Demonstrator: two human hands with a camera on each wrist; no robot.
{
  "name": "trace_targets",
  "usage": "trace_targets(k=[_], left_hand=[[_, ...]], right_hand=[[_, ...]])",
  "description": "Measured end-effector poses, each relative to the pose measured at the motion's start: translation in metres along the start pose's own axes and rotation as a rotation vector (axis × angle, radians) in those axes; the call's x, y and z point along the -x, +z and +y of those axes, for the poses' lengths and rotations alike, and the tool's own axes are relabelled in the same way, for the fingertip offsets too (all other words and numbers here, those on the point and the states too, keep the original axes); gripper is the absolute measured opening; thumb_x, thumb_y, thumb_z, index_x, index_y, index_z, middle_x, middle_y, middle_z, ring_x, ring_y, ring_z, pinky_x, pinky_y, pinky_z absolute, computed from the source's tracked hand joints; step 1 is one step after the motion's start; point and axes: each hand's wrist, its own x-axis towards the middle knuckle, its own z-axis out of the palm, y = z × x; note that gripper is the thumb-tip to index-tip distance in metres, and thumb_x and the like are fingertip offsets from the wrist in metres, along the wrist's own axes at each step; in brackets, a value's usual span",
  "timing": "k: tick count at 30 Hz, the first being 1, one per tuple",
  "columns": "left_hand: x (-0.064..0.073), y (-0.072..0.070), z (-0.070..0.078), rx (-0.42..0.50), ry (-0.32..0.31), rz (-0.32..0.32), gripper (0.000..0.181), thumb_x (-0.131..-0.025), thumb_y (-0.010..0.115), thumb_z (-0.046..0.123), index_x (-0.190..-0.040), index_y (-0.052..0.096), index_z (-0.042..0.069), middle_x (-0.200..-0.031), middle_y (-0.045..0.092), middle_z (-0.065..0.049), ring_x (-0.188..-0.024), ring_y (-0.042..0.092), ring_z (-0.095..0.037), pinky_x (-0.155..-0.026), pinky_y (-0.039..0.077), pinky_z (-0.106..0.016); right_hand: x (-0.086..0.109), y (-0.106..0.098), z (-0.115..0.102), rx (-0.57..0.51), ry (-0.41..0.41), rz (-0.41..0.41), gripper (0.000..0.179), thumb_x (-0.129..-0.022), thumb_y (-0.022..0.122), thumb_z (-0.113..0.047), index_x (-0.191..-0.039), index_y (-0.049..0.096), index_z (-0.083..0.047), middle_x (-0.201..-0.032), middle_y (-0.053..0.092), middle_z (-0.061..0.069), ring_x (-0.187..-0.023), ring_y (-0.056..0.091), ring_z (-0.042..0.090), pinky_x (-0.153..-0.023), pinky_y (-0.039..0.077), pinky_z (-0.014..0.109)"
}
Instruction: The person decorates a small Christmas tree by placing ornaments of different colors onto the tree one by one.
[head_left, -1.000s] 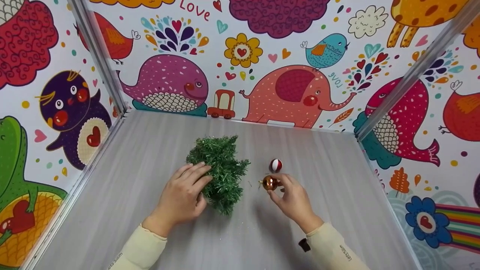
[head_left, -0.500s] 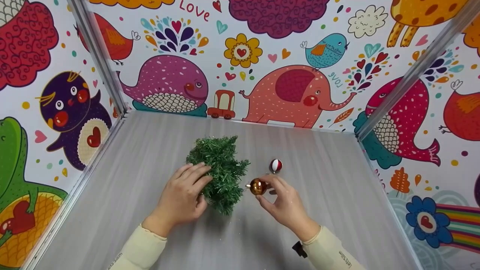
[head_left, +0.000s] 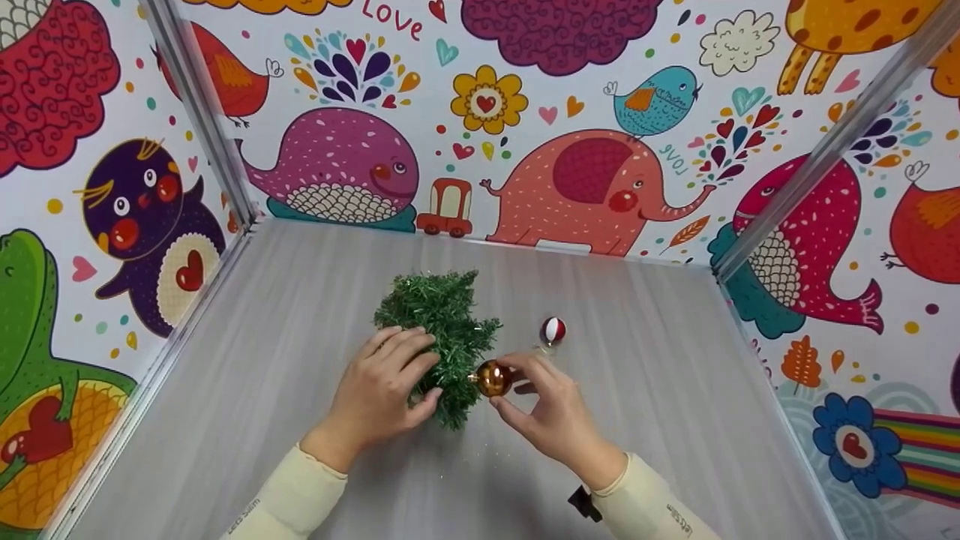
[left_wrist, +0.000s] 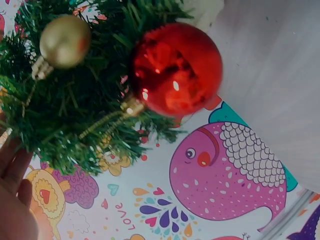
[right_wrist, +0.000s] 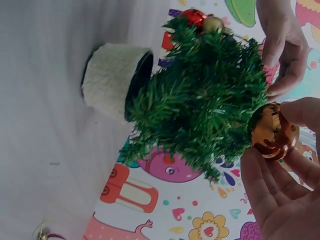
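A small artificial Christmas tree (head_left: pixel 442 315) stands on the grey table, its fuzzy white pot (right_wrist: pixel 107 80) showing in the right wrist view. My left hand (head_left: pixel 382 394) lies along the tree's left side, fingers extended over the branches. Between thumb and fingers, my right hand (head_left: pixel 555 412) pinches a shiny gold bauble (head_left: pixel 494 379) whose cap points at the tree's right-hand branches. A large red bauble (left_wrist: pixel 177 70) and a smaller pale gold bauble (left_wrist: pixel 65 41) hang on the tree in the left wrist view. Behind my right hand, a red-and-white bauble (head_left: pixel 553 331) lies on the table.
Cartoon-printed walls enclose the table (head_left: pixel 315 262) at the back and both sides, joined by metal rails (head_left: pixel 206 112). Glitter specks are scattered near the tree. A small black piece (head_left: pixel 584 503) shows beside my right sleeve.
My right hand has carried the gold bauble leftward, up to the tree's branches. My left hand has shifted slightly right, its thumb now out over the foliage. The red-and-white bauble has stayed put.
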Motion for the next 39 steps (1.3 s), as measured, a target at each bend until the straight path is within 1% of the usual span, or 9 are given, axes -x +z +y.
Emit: trace_targets(k=[3, 5, 10, 14, 18, 23, 29, 34, 39], left_hand=[[-0.003, 0.003, 0.004, 0.030, 0.012, 0.041, 0.033, -0.072, 0.081, 0.030, -0.095, 0.072, 0.007, -0.110, 0.069, -0.010, -0.108, 0.063, -0.030, -0.099, 0.045, -0.047], [-0.003, 0.005, 0.007, 0.056, 0.006, 0.047, 0.031, -0.073, 0.082, 0.033, -0.091, 0.073, 0.009, -0.108, 0.069, -0.009, -0.107, 0.063, -0.028, -0.099, 0.044, -0.047], [-0.002, 0.009, 0.014, 0.104, -0.037, 0.021, 0.028, -0.079, 0.082, 0.038, -0.086, 0.074, 0.012, -0.106, 0.069, -0.004, -0.109, 0.063, -0.025, -0.103, 0.041, -0.045], [-0.002, 0.011, 0.020, 0.140, -0.090, 0.001, 0.021, -0.081, 0.081, 0.034, -0.086, 0.076, 0.014, -0.104, 0.069, -0.001, -0.107, 0.063, -0.021, -0.104, 0.040, -0.044], [-0.005, 0.011, 0.023, 0.173, -0.132, 0.000, 0.012, -0.082, 0.080, 0.026, -0.084, 0.077, 0.015, -0.102, 0.069, 0.002, -0.104, 0.063, -0.018, -0.104, 0.039, -0.043], [-0.006, 0.010, 0.024, 0.174, -0.134, 0.016, 0.004, -0.080, 0.078, 0.017, -0.078, 0.075, 0.015, -0.099, 0.070, 0.002, -0.103, 0.063, -0.018, -0.104, 0.040, -0.044], [-0.006, 0.006, 0.017, 0.175, -0.143, 0.064, 0.005, -0.074, 0.072, 0.012, -0.074, 0.068, 0.014, -0.100, 0.069, -0.001, -0.101, 0.063, -0.021, -0.102, 0.040, -0.046], [-0.007, 0.004, 0.015, 0.160, -0.113, 0.103, 0.006, -0.073, 0.072, 0.010, -0.073, 0.068, 0.014, -0.098, 0.069, -0.002, -0.098, 0.064, -0.023, -0.099, 0.042, -0.049], [-0.008, 0.005, 0.014, 0.139, -0.088, 0.104, 0.006, -0.072, 0.072, 0.009, -0.071, 0.067, 0.014, -0.095, 0.069, -0.001, -0.096, 0.064, -0.022, -0.097, 0.044, -0.048]], right_hand=[[-0.001, 0.003, -0.004, -0.024, -0.015, 0.012, 0.047, -0.086, 0.079, -0.013, -0.129, 0.060, -0.012, -0.118, 0.062, -0.001, -0.095, 0.066, 0.013, -0.070, 0.059, 0.028], [-0.002, 0.005, -0.006, -0.045, -0.013, 0.012, 0.047, -0.086, 0.078, -0.014, -0.129, 0.060, -0.012, -0.118, 0.062, -0.001, -0.095, 0.066, 0.013, -0.069, 0.059, 0.029], [-0.003, 0.009, -0.011, -0.092, 0.022, 0.001, 0.045, -0.088, 0.076, -0.018, -0.130, 0.059, -0.013, -0.118, 0.063, -0.001, -0.096, 0.066, 0.014, -0.070, 0.059, 0.027], [-0.001, 0.011, -0.012, -0.117, 0.058, 0.000, 0.045, -0.089, 0.076, -0.021, -0.130, 0.059, -0.014, -0.119, 0.063, -0.002, -0.098, 0.066, 0.013, -0.071, 0.058, 0.025], [0.001, 0.013, -0.010, -0.144, 0.069, 0.014, 0.044, -0.089, 0.076, -0.019, -0.130, 0.059, -0.013, -0.118, 0.063, -0.001, -0.097, 0.067, 0.014, -0.071, 0.058, 0.025], [0.004, 0.016, -0.008, -0.201, 0.082, 0.014, 0.043, -0.089, 0.075, -0.016, -0.129, 0.059, -0.012, -0.116, 0.064, 0.000, -0.096, 0.068, 0.016, -0.070, 0.059, 0.029], [0.011, 0.023, -0.004, -0.193, 0.103, 0.017, 0.043, -0.090, 0.074, -0.016, -0.129, 0.057, -0.012, -0.115, 0.063, 0.002, -0.091, 0.067, 0.015, -0.067, 0.059, 0.030], [0.022, 0.032, -0.002, -0.194, 0.123, -0.014, 0.042, -0.092, 0.072, -0.017, -0.130, 0.057, -0.011, -0.115, 0.062, 0.001, -0.090, 0.065, 0.014, -0.064, 0.059, 0.032], [0.029, 0.042, -0.001, -0.197, 0.107, -0.029, 0.041, -0.091, 0.072, -0.014, -0.128, 0.057, -0.009, -0.114, 0.063, 0.002, -0.089, 0.065, 0.014, -0.064, 0.059, 0.031]])
